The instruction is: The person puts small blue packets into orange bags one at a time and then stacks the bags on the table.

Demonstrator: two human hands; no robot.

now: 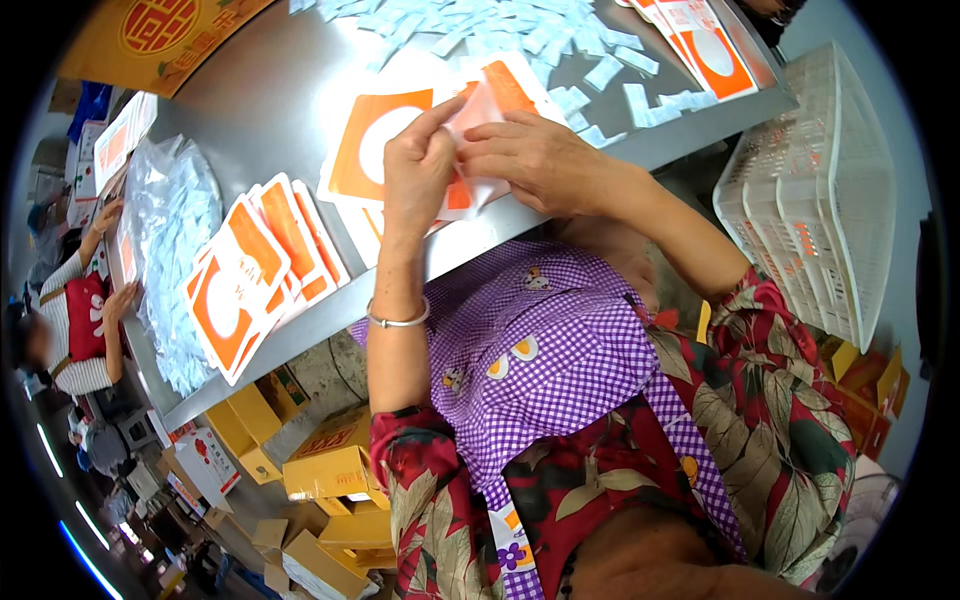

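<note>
My left hand (420,169) pinches the edge of a thin, pale, translucent plastic bag (480,112) with orange print behind it. The fingers of my right hand (540,161) close on the same bag from the other side. Its lower corner hangs near the table's front edge. Whether anything is inside the bag cannot be told. Under and beside my hands lie flat orange-and-white printed packs (382,142), each with a pale round area. Beyond my hands spreads a heap of small light-blue sachets (480,26), some loose ones reaching to the right.
Fanned orange-and-white packs (247,270) lie left on the metal table (247,112), beside a clear plastic bag of blue sachets (176,247). More packs (705,45) lie far right. A white plastic crate (810,195) stands right; yellow cartons (330,465) sit below. Another person (86,315) works at left.
</note>
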